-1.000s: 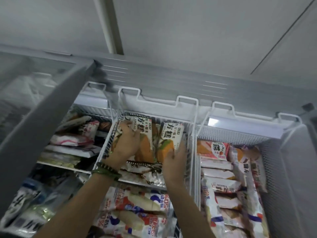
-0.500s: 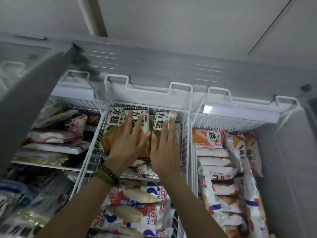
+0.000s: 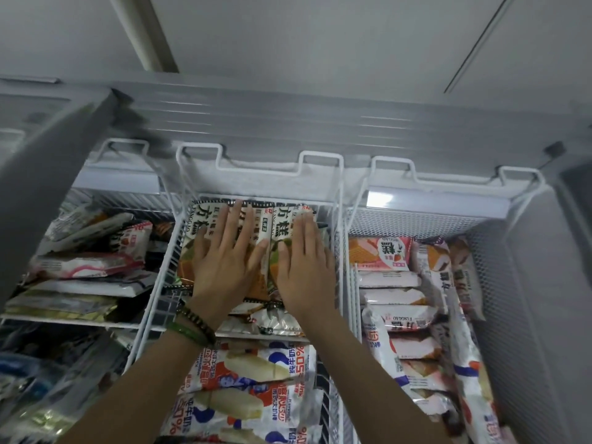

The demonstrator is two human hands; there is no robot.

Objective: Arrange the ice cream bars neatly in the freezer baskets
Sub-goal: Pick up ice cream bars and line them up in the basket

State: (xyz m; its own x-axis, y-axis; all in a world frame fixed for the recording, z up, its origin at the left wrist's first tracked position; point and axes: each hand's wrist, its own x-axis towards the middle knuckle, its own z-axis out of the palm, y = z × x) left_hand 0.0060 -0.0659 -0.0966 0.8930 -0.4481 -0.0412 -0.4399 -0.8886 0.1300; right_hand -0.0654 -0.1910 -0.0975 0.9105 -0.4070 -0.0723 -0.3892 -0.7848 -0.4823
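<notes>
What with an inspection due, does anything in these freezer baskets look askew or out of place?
Yes. The left-hand packs lie jumbled at mixed angles, overlapping. On the right, long packs slant lengthwise beside neat stacked rows. The bars under the left hand and right hand lie straight, side by side.

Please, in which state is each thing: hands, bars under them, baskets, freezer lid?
black-lettered bars: flat, side by side in middle basket
left hand: open, flat on those bars
right hand: open, flat on those bars
middle basket: hooked on rim
right basket: filled with pink bars
freezer lid: open
</notes>
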